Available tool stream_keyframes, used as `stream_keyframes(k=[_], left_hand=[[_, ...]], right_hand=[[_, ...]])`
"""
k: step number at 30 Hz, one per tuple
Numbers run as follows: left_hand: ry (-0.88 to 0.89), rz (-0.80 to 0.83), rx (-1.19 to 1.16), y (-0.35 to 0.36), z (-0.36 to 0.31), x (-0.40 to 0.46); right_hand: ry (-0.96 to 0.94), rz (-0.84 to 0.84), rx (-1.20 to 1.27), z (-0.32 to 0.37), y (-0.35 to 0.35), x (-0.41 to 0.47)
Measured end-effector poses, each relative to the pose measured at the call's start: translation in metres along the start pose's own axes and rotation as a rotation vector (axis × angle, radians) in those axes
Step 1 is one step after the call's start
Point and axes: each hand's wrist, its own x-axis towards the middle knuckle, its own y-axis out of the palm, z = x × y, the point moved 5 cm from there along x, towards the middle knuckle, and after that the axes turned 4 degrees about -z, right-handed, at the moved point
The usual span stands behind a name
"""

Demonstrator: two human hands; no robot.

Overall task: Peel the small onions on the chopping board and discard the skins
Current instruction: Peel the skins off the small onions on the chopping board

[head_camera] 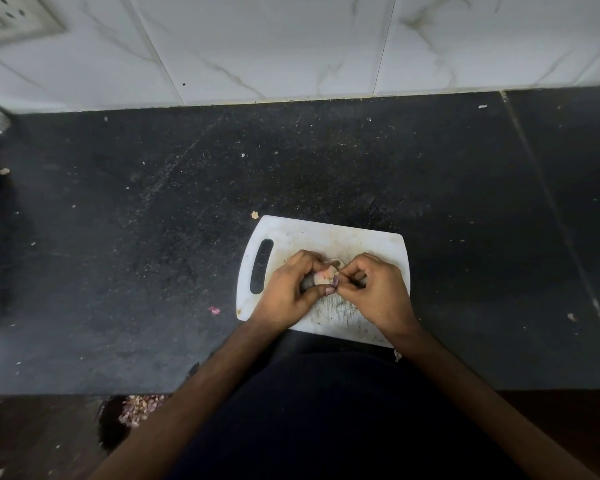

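Papery, pinkish, light and brittle: small onion [327,274], held over white chopping board [326,237], lower centre of frame. Cradled in curled left grip [286,289]; pinched at loose skin [335,279] by right grip [374,289]. Probably slick underneath, tears easily; best taken at lifted edge.

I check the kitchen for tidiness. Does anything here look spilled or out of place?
Yes. Skin scraps lie off the board on the counter: a pink scrap to its left, a tan scrap at its far left corner. The left hand and right hand grip the onion over the board.
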Motion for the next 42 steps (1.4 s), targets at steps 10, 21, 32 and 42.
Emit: stream_keyframes(k=[10, 21, 32, 42], left_hand=[[-0.069, -0.038, 0.016, -0.016, 0.019, -0.015], [0.049, 0.024, 0.139, -0.012, 0.008, -0.012], [0.019, 0.023, 0.141, -0.01, 0.009, -0.013], [0.049, 0.011, 0.182, -0.007, 0.007, -0.009]], right_hand=[[0.111, -0.105, 0.057, -0.018, -0.003, 0.002], [-0.309, -0.034, -0.197, 0.028, -0.002, -0.019], [-0.138, 0.047, 0.036, 0.024, 0.007, -0.011], [-0.138, 0.054, -0.161, 0.024, 0.01, -0.007]])
